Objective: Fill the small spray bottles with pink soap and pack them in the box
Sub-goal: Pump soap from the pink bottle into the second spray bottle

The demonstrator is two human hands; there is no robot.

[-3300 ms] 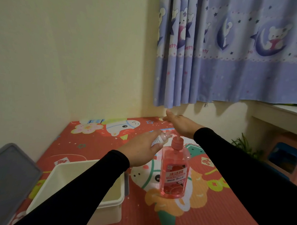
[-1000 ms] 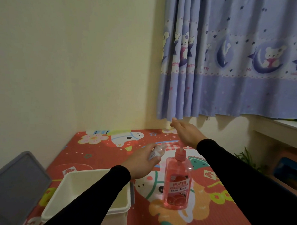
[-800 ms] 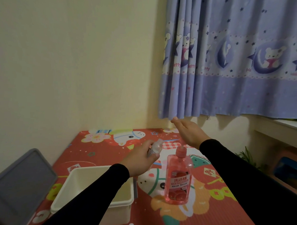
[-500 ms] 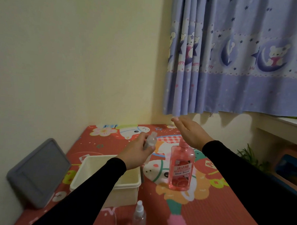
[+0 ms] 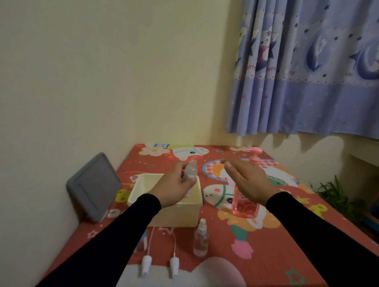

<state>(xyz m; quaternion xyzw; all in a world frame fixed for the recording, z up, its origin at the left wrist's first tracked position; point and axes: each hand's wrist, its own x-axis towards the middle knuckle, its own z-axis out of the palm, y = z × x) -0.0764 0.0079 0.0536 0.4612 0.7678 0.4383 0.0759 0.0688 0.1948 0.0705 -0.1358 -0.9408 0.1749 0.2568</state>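
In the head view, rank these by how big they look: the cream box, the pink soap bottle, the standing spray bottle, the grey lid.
1. Cream box and grey lid: look alike, so unranked.
2. Pink soap bottle, partly hidden by the right hand.
3. Standing spray bottle.

Single head-worn cam, wide-angle, facing fwd and down over red play mat toward room corner at 12 o'clock. Wall at 9–11 o'clock, curtain at 1–2 o'clock. Forearms enter near, from 6 o'clock.

Open red cartoon mat on the right; near edge is cluttered with a clear small spray bottle and two white sprayer tops.
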